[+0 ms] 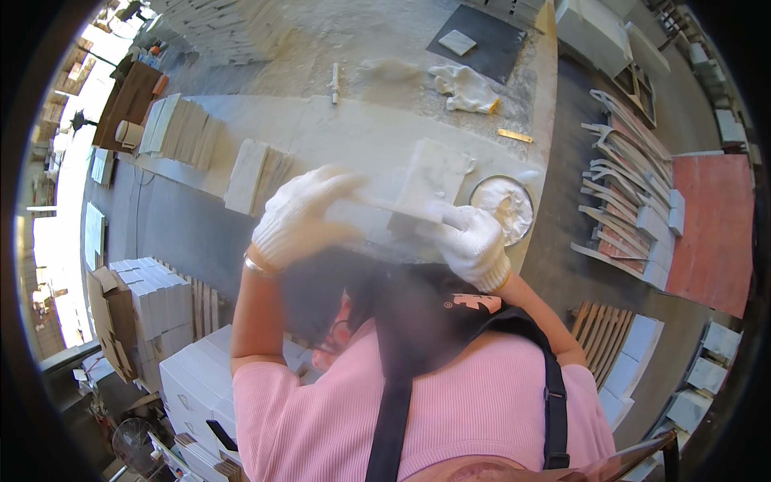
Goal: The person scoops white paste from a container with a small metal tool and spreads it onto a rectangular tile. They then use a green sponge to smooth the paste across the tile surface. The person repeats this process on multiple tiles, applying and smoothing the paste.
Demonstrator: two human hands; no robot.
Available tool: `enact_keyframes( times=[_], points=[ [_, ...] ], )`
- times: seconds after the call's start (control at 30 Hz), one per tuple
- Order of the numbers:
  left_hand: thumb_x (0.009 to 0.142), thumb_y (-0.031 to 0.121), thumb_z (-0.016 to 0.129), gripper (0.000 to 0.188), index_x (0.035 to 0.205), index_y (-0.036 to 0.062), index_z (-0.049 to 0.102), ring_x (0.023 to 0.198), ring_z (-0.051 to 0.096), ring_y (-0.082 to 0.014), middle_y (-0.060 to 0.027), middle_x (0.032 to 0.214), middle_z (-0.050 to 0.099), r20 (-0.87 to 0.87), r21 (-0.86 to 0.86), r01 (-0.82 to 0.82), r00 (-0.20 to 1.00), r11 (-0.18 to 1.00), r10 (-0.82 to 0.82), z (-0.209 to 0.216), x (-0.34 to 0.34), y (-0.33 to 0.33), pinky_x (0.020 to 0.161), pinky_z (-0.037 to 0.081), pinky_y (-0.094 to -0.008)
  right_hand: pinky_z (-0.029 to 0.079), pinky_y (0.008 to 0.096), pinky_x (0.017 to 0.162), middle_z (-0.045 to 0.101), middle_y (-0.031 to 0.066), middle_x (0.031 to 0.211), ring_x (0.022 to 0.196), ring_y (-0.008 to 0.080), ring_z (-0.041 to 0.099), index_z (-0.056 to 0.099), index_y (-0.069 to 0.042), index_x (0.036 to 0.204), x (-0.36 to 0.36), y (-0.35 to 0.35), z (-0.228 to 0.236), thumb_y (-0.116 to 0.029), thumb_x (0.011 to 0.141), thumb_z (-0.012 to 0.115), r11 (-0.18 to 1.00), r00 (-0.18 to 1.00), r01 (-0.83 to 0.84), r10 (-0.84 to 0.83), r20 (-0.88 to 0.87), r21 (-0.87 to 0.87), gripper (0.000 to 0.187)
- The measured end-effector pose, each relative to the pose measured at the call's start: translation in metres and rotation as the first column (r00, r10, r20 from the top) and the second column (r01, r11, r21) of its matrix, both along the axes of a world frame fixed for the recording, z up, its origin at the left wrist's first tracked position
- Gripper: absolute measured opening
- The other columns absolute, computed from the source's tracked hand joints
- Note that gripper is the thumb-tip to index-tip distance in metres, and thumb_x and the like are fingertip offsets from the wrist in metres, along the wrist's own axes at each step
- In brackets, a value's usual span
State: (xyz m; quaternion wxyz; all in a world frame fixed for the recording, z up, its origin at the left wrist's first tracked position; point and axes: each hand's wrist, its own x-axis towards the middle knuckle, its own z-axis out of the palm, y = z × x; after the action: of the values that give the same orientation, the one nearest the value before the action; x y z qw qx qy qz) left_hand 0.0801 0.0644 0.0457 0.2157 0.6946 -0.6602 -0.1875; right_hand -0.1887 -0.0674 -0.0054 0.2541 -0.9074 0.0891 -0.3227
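My right hand [470,241], in a white knitted glove, is closed on the near right end of a thin, pale marble-like tile [405,212]. My left hand [305,217], gloved the same way, is at the tile's other end. Motion smears its fingers; thumb and fingers look apart, and whether they grip the tile cannot be seen. Just beyond the tile, similar pale grey-veined tiles [438,165] lie on the worktable. A round bowl [528,230] of white paste [504,205] stands beside my right hand.
More tiles [249,175] stand on edge at left, a longer row [173,128] beyond. Farther back lie a white stick-like tool [335,83], crumpled gloves [464,88], a brass-coloured strip [514,136] and a dark mat [498,60]. Curved strips [614,185] fill a stand across the right aisle.
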Motion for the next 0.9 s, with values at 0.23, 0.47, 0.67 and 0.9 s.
enact_keyframes(
  times=[0.23,0.47,0.67,0.9],
  points=[
    [0.070,0.027,0.087,0.061,0.127,0.0156,0.069,0.108,0.069,-0.0363,-0.0083,0.123,0.072,0.167,0.437,0.078,0.972,0.896,-0.166,0.014,-0.014,-0.024,0.093,0.056,-0.0441,0.059,0.0384,0.063,0.077,0.0132,0.102,0.076,0.0296,0.073,0.074,-0.005,0.091,-0.005,0.003,-0.016,-0.002,0.075,0.074,0.998,0.999,0.044,-0.042,0.032,-0.054,0.017],
    [0.076,0.023,0.075,0.064,0.137,0.0111,0.060,0.115,0.064,-0.0451,-0.0214,0.118,0.069,0.057,0.291,0.146,0.984,0.945,-0.169,-0.013,-0.025,-0.008,0.097,0.053,-0.0536,0.059,0.0387,0.088,0.072,0.0191,0.122,0.106,0.0311,0.072,0.075,-0.001,0.097,-0.034,-0.021,0.002,0.005,0.079,0.080,0.857,0.955,-0.248,0.295,-0.035,0.451,0.020],
    [0.063,0.022,0.091,0.082,0.138,0.0138,0.059,0.117,0.062,-0.0409,-0.0158,0.127,0.065,0.218,0.170,0.079,0.969,0.982,-0.116,-0.019,-0.018,-0.004,0.101,0.050,-0.0508,0.051,0.0456,0.108,0.065,0.0139,0.137,0.123,0.0262,0.064,0.068,-0.003,0.112,-0.009,-0.065,0.011,-0.012,0.099,0.069,0.075,0.987,-0.161,-0.006,0.162,0.984,0.016],
    [0.065,0.023,0.089,0.079,0.138,0.0128,0.059,0.120,0.059,-0.0394,-0.0152,0.127,0.064,0.326,-0.038,-0.044,0.944,0.998,0.054,-0.020,-0.013,0.003,0.104,0.046,-0.0504,0.049,0.0454,0.108,0.068,0.0138,0.124,0.114,0.0243,0.065,0.065,-0.001,0.113,0.017,-0.066,-0.002,-0.019,0.102,0.065,-0.206,0.976,-0.075,0.186,0.114,0.976,0.021]
  ],
)
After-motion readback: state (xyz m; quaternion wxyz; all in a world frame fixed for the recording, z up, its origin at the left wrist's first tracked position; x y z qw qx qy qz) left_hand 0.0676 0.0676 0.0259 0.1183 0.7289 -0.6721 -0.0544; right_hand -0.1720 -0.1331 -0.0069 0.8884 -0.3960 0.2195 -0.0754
